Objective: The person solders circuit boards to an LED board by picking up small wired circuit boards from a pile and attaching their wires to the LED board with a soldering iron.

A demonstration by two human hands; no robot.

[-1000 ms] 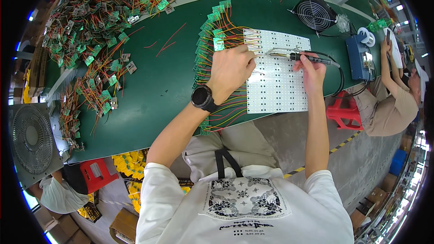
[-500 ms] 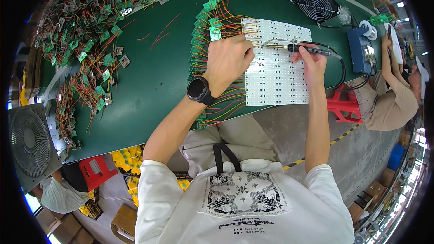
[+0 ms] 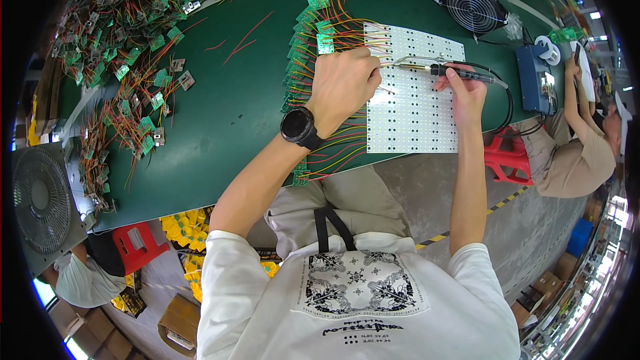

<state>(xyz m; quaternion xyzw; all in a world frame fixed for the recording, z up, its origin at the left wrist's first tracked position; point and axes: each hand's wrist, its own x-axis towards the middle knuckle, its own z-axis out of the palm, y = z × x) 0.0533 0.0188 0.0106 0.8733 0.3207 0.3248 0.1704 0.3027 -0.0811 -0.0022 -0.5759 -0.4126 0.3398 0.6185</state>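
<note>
A white panel dotted with rows of small parts lies on the green table in front of me. Red and yellow wires join its left edge to a column of small green circuit boards. My left hand, wearing a black watch, is closed over that edge in a pinch on a wire; the fingertips are partly hidden. Held in my right hand is a soldering iron with a thin metal tube along it. Its tip points left over the panel, close to my left fingers.
A tangled heap of wired circuit boards covers the table's left side. At the back right stand a black fan, a blue box unit and a white spool. Another person sits at the right; a large grey fan is at left.
The view has shifted slightly, so the table things appear a little further right. Both hands keep nearly the same pose over the panel, with the iron's tip still by my left fingers.
</note>
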